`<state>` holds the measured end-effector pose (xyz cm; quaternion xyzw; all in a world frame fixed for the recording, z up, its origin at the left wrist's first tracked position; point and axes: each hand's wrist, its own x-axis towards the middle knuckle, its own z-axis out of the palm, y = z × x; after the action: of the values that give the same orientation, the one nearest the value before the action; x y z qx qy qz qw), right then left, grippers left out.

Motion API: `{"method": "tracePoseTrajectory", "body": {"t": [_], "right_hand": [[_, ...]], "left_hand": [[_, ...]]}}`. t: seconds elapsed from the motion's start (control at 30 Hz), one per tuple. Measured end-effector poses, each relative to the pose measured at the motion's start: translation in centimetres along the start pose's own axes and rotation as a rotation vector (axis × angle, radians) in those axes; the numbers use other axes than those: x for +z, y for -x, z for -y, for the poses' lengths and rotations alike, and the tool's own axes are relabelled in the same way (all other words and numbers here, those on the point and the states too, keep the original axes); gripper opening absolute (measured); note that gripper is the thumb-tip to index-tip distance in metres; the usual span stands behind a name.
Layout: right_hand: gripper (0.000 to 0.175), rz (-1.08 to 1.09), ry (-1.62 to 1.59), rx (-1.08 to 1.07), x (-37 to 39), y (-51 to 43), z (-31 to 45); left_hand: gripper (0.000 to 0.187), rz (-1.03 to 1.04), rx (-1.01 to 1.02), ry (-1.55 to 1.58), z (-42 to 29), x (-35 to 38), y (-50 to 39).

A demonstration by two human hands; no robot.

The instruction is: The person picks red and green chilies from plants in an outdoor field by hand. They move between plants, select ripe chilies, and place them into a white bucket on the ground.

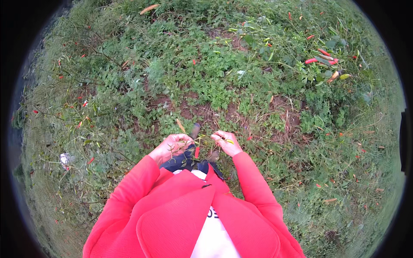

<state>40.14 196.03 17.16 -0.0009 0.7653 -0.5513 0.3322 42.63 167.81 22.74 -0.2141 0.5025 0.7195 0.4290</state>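
Observation:
In front of my waist, my left hand (175, 146) is closed on a thin branching chili pepper stem (180, 143), its forks hanging below the fingers. My right hand (226, 142) pinches the other side of the sprig, close to a yellow-green chili pepper (229, 141). Between the two hands a red chili pepper (197, 152) hangs down from the stems. Part of the sprig is hidden by my fingers, and it cannot be told whether it is still joined to a rooted plant.
Low green weeds (213, 77) surround me, with reddish soil (187, 109) showing through. Chili plants bearing red fruit (311, 60) stand at the upper right; more, with red peppers (79, 124), grow at the left. Dry grass (284, 125) lies ahead to the right. A white object (66, 158) lies among the left plants.

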Motion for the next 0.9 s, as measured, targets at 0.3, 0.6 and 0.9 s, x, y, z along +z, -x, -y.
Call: {"method": "tracePoseTrajectory", "body": {"t": [0.3, 0.6, 0.9], "right_hand": [[0.023, -0.312, -0.153, 0.011, 0.2, 1.6, -1.1], [0.027, -0.472, 0.102, -0.111, 0.2, 2.6, 0.3], [0.028, -0.330, 0.269, -0.177, 1.9, 4.8, 0.7]], "left_hand": [[0.017, -0.750, 0.447, 0.014, 1.6, -2.1, -1.5], [0.018, -0.505, 0.691, -1.456, -1.3, 6.8, 3.7], [0.013, -0.364, 0.560, -1.670, 0.2, 6.4, 0.6]]}}
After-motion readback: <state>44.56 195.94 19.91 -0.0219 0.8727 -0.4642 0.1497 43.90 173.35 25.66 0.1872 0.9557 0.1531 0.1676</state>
